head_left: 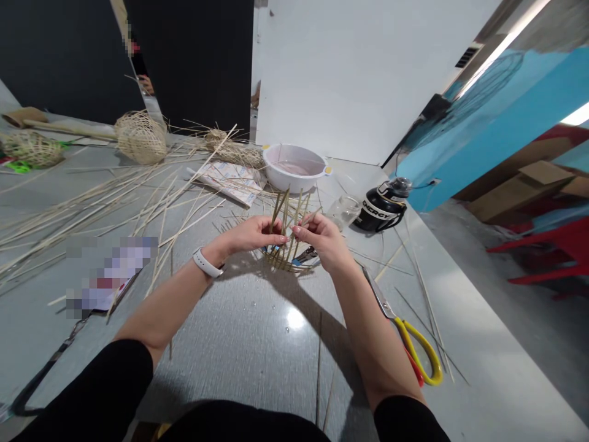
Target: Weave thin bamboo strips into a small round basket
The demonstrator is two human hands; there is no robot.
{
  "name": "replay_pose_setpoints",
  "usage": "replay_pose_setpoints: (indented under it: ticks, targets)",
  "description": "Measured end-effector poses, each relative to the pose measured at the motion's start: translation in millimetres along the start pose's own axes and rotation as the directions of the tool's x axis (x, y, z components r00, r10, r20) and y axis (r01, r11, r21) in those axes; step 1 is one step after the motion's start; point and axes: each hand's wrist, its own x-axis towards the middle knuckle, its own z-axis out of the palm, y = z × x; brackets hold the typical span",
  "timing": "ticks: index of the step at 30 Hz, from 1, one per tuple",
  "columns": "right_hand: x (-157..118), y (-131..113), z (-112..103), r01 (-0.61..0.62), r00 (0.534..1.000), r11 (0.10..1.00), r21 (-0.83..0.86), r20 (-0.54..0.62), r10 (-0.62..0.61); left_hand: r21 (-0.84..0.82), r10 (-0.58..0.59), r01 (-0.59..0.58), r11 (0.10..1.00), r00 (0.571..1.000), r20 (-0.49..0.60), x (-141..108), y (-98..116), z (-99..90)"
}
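A small, partly woven basket of thin bamboo strips (pixel 281 261) stands on the table in front of me, its loose strips pointing upward. My left hand (pixel 257 233) pinches strips on its left side between thumb and fingers. On the opposite side my right hand (pixel 321 236) pinches strips too, thumb tip close to the left thumb. A dark clip with a blue end (pixel 302 258) sits at the basket's right, under my right hand. Another bit of blue shows below my left fingers. The far side of the basket is partly hidden by the hands.
Scissors with yellow and red handles (pixel 421 350) lie beside my right forearm. Behind the basket are a white basin (pixel 294 178), a glass jar (pixel 346 210) and a black bottle (pixel 381 205). Loose bamboo strips (pixel 110 193), a woven basket (pixel 140 138) and a blurred-out phone-like item (pixel 115 276) lie left.
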Motion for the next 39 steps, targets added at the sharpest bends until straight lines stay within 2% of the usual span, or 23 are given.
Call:
replay_pose_setpoints:
  ticks: [17, 26, 31, 39]
  targets:
    - [2.7, 3.8, 0.0, 0.005, 0.999, 0.999, 0.033, -0.05, -0.003, -0.154, -0.102, 0.103, 0.983, 0.995, 0.016, 1.6, 5.0, 0.3]
    - [2.8, 5.2, 3.2, 0.007, 0.997, 0.999, 0.038, -0.073, -0.004, -0.085, -0.083, 0.088, 0.992, 0.995, 0.057, -2.0, 8.7, -6.6]
    - [2.5, 3.4, 2.8, 0.003, 0.998, 1.0, 0.007, -0.065, -0.003, -0.069, -0.079, 0.078, 0.995, 0.997, -0.014, -0.1, 4.1, -3.5]
    - [-3.3, -3.5, 2.0, -0.105, 0.994, 0.994, 0.011, 0.013, 0.105, -0.054, -0.06, 0.059, 0.997, 0.998, -0.028, 1.7, 3.0, -7.6]
